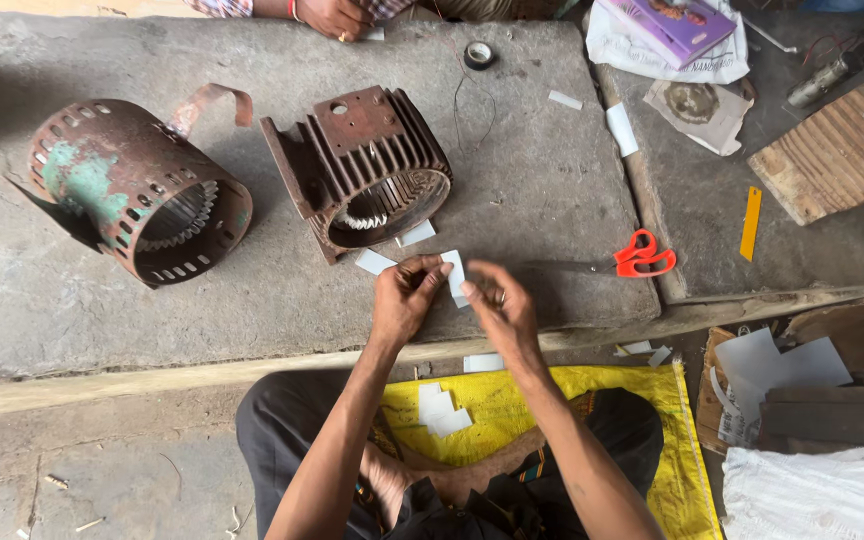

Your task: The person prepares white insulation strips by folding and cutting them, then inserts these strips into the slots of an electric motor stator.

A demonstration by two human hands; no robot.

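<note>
Head view: concrete slab (552,190) (rough, dusty)

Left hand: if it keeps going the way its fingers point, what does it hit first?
The left hand points up and slightly right, pinching a small white paper slip with the right hand. Past the slip, probably the loose white slip, then the finned motor housing. Depth is unclear.

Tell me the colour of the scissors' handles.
Bright orange-red scissors' handles, clearest in the head view.
</note>
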